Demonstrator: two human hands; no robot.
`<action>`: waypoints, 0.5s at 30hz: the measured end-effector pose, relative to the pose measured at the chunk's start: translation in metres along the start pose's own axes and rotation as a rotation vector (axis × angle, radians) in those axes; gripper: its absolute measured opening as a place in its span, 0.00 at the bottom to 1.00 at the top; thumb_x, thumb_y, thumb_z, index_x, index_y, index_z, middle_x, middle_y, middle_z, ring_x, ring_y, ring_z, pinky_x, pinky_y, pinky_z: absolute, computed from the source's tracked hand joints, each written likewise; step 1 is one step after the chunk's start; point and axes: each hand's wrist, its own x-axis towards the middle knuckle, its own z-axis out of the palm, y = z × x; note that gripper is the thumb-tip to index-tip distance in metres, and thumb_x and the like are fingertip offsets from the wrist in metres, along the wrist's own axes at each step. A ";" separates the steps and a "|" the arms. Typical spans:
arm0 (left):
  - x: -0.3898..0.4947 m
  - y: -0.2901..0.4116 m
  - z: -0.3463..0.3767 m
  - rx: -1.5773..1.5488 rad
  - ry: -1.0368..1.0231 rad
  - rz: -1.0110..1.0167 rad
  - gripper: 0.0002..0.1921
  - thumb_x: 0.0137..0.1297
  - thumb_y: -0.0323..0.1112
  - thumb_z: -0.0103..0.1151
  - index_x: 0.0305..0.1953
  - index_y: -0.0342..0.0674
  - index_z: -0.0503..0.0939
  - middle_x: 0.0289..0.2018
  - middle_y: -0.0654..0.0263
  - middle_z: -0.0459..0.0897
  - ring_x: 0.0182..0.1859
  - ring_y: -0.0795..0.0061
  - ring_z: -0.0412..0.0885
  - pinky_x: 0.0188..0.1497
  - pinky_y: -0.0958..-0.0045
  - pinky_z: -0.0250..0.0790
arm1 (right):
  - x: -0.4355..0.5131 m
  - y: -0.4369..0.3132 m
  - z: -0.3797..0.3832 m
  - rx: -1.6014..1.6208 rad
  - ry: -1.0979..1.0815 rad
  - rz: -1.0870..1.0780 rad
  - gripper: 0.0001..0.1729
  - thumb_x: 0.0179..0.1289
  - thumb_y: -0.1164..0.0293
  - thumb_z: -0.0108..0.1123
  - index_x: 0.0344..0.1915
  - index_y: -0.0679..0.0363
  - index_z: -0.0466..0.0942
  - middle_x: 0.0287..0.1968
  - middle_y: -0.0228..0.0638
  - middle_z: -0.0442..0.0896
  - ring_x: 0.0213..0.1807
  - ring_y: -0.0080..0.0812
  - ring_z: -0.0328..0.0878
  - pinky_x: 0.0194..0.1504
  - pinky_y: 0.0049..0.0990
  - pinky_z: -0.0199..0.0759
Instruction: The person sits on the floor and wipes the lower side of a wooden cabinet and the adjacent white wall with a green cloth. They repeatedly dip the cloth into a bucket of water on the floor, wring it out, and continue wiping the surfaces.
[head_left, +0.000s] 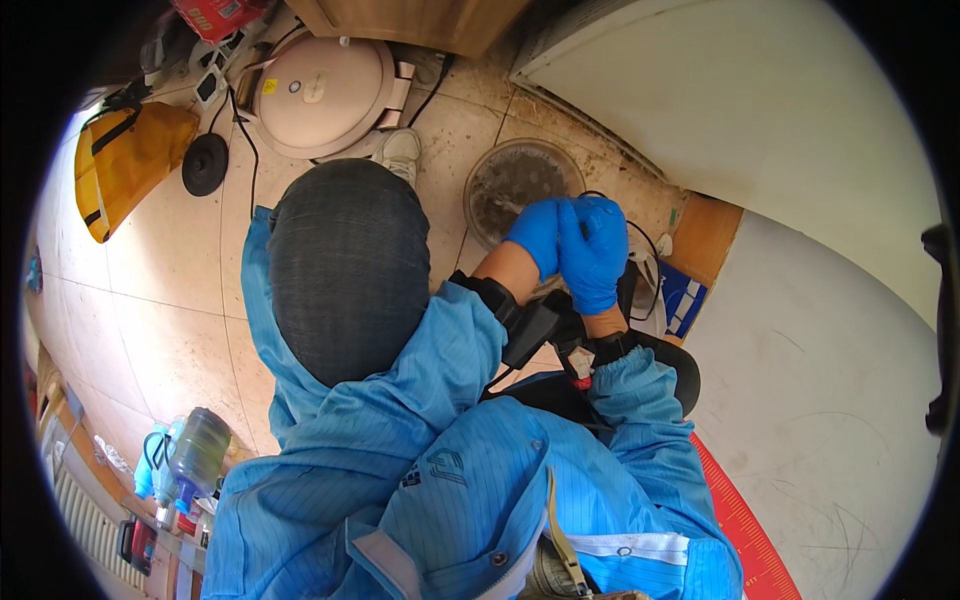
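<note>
Both hands wear blue disposable gloves and are pressed together over the near right rim of a round basin (478, 196) on the floor. The basin holds murky grey-brown liquid with pale foam along the edge. My left hand (538, 234) comes in from the left, its fingers hidden against the other hand. Curled fingers show on my right hand (597, 251), with a dark gap near the knuckles. Whether anything is gripped between them cannot be made out. Black bands circle both wrists, below the sleeves of a blue striped jacket (420, 420).
A round pinkish electric griddle (326, 97) lies beyond my shoe (401, 150). Left of it are a black disc (204, 165) and a yellow bag (135, 150). A pale cabinet panel (735, 97) and scratched grey surface (810, 390) border the right. A water jug (201, 450) stands lower left.
</note>
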 end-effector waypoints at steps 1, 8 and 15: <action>0.001 -0.002 0.000 -0.074 0.014 0.045 0.07 0.67 0.29 0.54 0.37 0.34 0.82 0.36 0.52 0.86 0.33 0.69 0.78 0.39 0.64 0.75 | 0.000 0.000 0.000 -0.012 0.010 -0.022 0.05 0.64 0.72 0.66 0.35 0.61 0.80 0.38 0.43 0.81 0.41 0.44 0.78 0.45 0.36 0.71; 0.008 -0.009 0.005 -0.185 -0.009 0.090 0.07 0.64 0.30 0.56 0.32 0.35 0.82 0.32 0.52 0.85 0.31 0.67 0.79 0.38 0.63 0.75 | -0.001 -0.003 -0.003 -0.100 -0.041 -0.058 0.06 0.64 0.71 0.65 0.36 0.61 0.79 0.37 0.44 0.81 0.39 0.47 0.78 0.44 0.37 0.72; 0.015 -0.025 0.015 -0.255 -0.032 0.067 0.08 0.64 0.32 0.57 0.29 0.35 0.82 0.30 0.52 0.85 0.31 0.65 0.79 0.37 0.63 0.75 | 0.004 -0.006 -0.005 -0.140 -0.049 -0.056 0.08 0.64 0.68 0.65 0.35 0.61 0.81 0.38 0.44 0.82 0.40 0.48 0.78 0.43 0.39 0.72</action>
